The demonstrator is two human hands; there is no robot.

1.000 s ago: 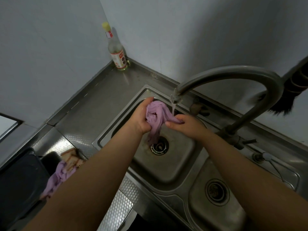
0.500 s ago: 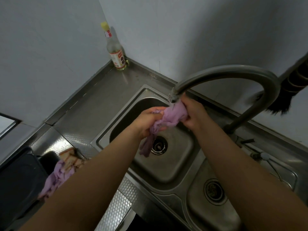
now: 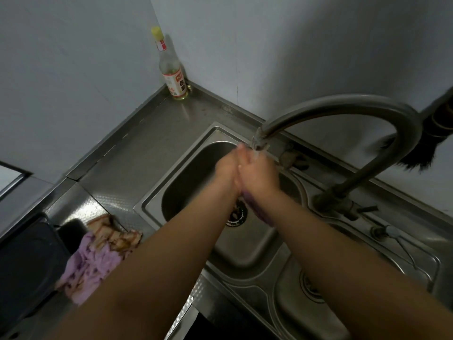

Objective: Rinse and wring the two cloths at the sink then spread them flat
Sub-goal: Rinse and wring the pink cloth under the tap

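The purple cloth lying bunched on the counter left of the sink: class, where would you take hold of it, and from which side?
Grip the raised purple folds near the middle of the second purple cloth, coming down from above. It lies crumpled beside the sink, partly over a brown patterned cloth, so the bunched ridges likely give fingers something to pinch; flat edges would not.

Dim, flat, cool light; walls grey-blue. Soft sheen on steel counter (image 3: 137,153) near its left edge, faint highlights on sink (image 3: 247,244) basin floor. Bottle (image 3: 172,69) at counter's back corner throws soft shadow rightward on wall. Motion blur on both hands under faucet (image 3: 343,106); forearms dark, underexposed. Wide-angle bending at frame edges. Mild softness and compression smear overall.
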